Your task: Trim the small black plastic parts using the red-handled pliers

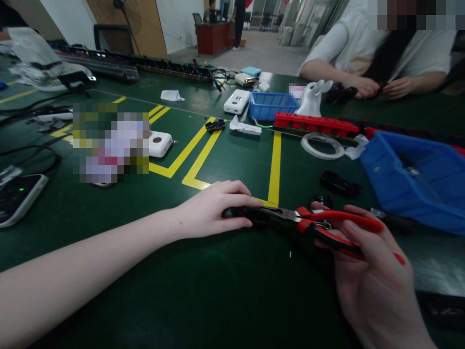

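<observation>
My left hand (227,208) is closed around a small black part (241,212) above the green table (218,291). Red-and-black long-nose pliers (305,218) lie in my right hand (370,257), its fingers and thumb wrapped round the handles. The jaws point left and meet the right end of the black part, near my left fingertips. Whether the jaws are clamped on it is hard to tell.
Blue bins (417,179) stand at the right and at the back (272,105). A tape roll (322,146), black parts (338,184) and a red strip (316,124) lie ahead. White devices (237,102) sit farther back. Another person's hands (381,88) are across the table.
</observation>
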Demonstrator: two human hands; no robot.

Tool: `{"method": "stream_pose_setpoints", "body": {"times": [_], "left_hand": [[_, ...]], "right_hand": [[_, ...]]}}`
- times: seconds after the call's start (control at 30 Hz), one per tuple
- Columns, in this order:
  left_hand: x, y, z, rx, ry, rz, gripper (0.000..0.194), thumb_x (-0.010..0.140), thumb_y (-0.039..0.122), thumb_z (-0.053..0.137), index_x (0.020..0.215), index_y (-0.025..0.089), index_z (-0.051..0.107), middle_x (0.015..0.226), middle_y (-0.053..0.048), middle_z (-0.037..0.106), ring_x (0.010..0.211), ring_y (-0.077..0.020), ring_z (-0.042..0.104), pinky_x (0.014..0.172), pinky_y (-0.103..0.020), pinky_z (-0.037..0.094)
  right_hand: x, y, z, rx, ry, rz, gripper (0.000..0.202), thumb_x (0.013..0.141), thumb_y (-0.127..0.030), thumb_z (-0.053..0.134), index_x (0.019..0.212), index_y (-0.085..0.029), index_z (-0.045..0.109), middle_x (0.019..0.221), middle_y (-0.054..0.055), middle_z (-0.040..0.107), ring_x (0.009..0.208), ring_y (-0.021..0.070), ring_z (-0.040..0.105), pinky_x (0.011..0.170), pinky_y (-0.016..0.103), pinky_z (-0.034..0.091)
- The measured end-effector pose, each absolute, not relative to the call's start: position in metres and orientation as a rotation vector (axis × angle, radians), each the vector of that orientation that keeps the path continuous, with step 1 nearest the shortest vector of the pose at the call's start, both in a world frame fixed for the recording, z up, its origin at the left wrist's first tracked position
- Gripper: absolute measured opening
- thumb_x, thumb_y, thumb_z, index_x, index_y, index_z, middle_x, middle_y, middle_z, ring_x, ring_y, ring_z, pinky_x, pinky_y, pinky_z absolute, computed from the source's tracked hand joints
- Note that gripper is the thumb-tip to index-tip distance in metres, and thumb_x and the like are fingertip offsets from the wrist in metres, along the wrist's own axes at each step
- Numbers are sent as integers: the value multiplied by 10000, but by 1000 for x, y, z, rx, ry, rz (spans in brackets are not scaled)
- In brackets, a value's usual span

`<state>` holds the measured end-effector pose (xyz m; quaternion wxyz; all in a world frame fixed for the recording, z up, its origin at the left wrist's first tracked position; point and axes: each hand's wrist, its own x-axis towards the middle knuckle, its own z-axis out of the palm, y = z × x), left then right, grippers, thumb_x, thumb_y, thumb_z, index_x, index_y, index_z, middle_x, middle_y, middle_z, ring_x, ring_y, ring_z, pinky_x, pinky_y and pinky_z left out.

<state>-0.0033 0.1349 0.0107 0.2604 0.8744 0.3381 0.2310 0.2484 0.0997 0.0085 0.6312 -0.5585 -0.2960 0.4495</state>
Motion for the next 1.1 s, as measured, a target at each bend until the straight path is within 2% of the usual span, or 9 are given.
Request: {"method": "stream_pose_setpoints", "body": {"times": [0.17,0.33,0.87,1.1], "left_hand": [[-2,135,11,2348,913,636,337,959,269,612,1291,209,600,1243,-86,625,1139,-233,593,973,-424,494],[-3,135,10,2326,870,712,326,948,225,615,1272,198,593,1354,-112,561,1245,-242,555,1048,-455,476],[-2,136,11,2354,876,678,331,943,225,625,1269,187,583,1235,-92,623,1143,-224,596,974,-407,507],[-2,136,12,2358,876,684,306,948,218,614,1251,177,598,1190,-92,623,1098,-213,609,927,-385,522]], "right_hand": [[247,98,8,-1267,-694,1034,442,621,-297,846,1017,-204,674,968,82,764,817,228,747,549,234,599],[245,98,9,-1250,-688,1035,439,630,-269,850,1024,-198,670,973,87,760,823,233,749,554,230,600],[240,98,15,-1251,-692,1031,497,570,-279,860,1002,-174,638,962,112,746,775,241,730,481,233,565],[242,97,15,-1241,-698,1038,459,607,-290,843,1013,-191,655,953,81,757,679,194,718,483,233,569]]}}
